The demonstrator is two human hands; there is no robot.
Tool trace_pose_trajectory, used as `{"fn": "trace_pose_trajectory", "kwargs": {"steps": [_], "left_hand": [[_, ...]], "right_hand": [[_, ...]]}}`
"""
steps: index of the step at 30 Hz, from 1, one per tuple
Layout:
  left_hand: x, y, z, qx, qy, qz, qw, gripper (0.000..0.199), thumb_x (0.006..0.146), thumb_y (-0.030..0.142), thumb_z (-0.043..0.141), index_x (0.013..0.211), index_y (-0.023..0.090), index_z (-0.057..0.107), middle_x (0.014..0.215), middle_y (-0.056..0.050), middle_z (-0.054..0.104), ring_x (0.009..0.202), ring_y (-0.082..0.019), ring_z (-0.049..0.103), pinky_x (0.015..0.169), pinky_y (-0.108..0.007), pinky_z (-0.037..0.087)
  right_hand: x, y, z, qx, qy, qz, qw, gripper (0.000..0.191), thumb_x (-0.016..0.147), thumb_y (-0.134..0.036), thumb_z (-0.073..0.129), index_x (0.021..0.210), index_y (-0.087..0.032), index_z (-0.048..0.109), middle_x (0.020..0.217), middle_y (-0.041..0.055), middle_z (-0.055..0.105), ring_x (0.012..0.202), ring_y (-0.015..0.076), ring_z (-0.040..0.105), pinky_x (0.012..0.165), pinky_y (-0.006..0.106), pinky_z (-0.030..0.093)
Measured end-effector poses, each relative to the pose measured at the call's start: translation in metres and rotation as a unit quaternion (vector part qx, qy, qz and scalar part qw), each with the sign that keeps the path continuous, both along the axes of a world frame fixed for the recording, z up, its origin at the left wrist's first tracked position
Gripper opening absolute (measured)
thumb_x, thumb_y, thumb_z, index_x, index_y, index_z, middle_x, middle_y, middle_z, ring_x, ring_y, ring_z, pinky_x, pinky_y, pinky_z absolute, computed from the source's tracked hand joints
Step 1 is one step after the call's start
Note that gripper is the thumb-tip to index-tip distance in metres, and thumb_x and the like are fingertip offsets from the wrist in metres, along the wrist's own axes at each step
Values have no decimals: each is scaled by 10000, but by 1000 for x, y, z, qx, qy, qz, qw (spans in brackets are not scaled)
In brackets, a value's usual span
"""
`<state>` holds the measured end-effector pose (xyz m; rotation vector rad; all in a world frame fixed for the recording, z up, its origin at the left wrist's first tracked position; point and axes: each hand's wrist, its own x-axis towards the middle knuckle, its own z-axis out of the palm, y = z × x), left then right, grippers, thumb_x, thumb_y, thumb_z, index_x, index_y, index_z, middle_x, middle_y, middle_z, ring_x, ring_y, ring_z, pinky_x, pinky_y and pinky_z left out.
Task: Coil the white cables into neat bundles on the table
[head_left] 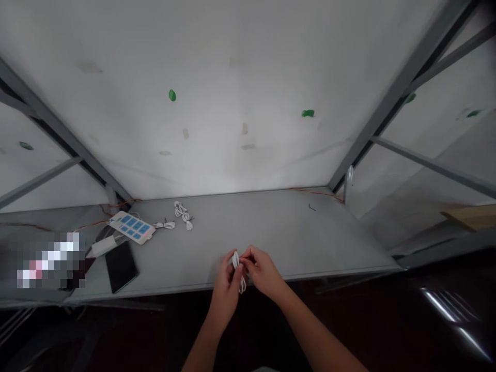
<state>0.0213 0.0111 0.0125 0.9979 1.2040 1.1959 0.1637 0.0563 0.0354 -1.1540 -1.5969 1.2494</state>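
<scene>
A coiled white cable [236, 259] is held at the front edge of the grey shelf, with my left hand [225, 289] closed around its middle. Part of the coil hangs below the left thumb. My right hand [267, 274] is pinched at the coil's right side, fingertips almost touching the left thumb. What lies between the right fingertips is too small to make out. Further back on the left lie a bundled white cable [181, 211] and a smaller white cable bundle [166, 225], both with dark ties.
A white power strip [134, 227] with blue sockets lies left, beside a white adapter [104, 246] and a black phone [121, 267]. A short dark twist tie [312, 207] lies at the back right. Grey metal posts [358, 139] frame the shelf [310, 237] against a white wall.
</scene>
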Motion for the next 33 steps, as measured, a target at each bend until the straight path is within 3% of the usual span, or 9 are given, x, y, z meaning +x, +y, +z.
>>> {"fn": "trace_pose_trajectory", "kwargs": {"steps": [3, 7, 10, 16, 21, 25, 27, 29, 33], "left_hand": [[4, 15, 4, -120, -200, 13, 972, 423, 918, 416, 711, 1235, 158, 603, 706, 28, 585, 528, -91, 515, 511, -208, 437], [3, 31, 21, -205, -465, 15, 861, 133, 975, 116, 559, 1083, 119, 636, 680, 44, 448, 530, -40, 450, 517, -142, 404], [3, 39, 25, -176, -512, 45, 839, 253, 995, 81, 482, 1197, 145, 620, 695, 44, 417, 543, -45, 446, 533, -145, 420], [-8, 48, -7, -144, -318, 115, 930, 400, 884, 269, 750, 1241, 171, 599, 709, 58, 457, 543, -54, 439, 502, -181, 363], [-19, 51, -26, -128, -91, 104, 982, 494, 862, 596, 693, 1144, 198, 619, 753, 32, 547, 535, -80, 459, 472, -204, 294], [-12, 58, -28, -55, 141, 32, 988, 527, 922, 693, 510, 850, 199, 678, 590, 22, 504, 511, -137, 462, 509, -258, 349], [-5, 63, -26, 41, 218, -9, 975, 432, 937, 613, 547, 964, 223, 731, 733, -37, 659, 686, -207, 616, 681, -326, 482], [2, 68, -24, 111, 253, -52, 960, 355, 924, 523, 615, 1146, 265, 719, 1018, -84, 745, 931, -264, 684, 874, -390, 502], [5, 82, -26, 94, 266, -61, 957, 359, 907, 456, 662, 1201, 250, 647, 1101, -115, 735, 991, -281, 692, 902, -403, 495]], "right_hand": [[5, 4, -13, 89, -74, -16, 993, 149, 959, -259, 551, 824, -223, 604, 741, 2, 636, 697, 166, 559, 677, 293, 426], [4, 5, -25, 208, -46, -97, 972, 154, 985, -236, 511, 880, -233, 624, 995, 78, 678, 972, 221, 638, 875, 370, 496], [10, 10, -30, 226, -36, -183, 956, 146, 982, -251, 526, 882, -233, 631, 1159, 117, 630, 1180, 257, 599, 1017, 431, 472], [81, 42, -53, 160, -175, -370, 898, 162, 923, -297, 526, 839, -215, 639, 953, 140, 636, 985, 304, 598, 950, 485, 477], [143, 65, -75, 49, -323, -324, 888, 117, 813, -265, 641, 742, -198, 706, 904, 172, 680, 948, 320, 617, 950, 484, 464], [132, 65, -61, 85, -373, -370, 847, 279, 786, -294, 677, 993, -123, 751, 1198, 262, 644, 1233, 419, 522, 1045, 596, 396], [107, 64, -47, 136, -317, -351, 871, 441, 843, -343, 636, 1196, -86, 700, 1368, 297, 558, 1314, 425, 471, 1062, 607, 388], [75, 63, -36, 137, -198, -233, 942, 504, 918, -423, 570, 1328, -140, 641, 1365, 232, 592, 1215, 341, 571, 1019, 526, 461], [27, 73, -34, -67, 11, -20, 998, 446, 919, -550, 567, 1133, -194, 729, 911, 95, 734, 664, 197, 629, 678, 365, 538]]}}
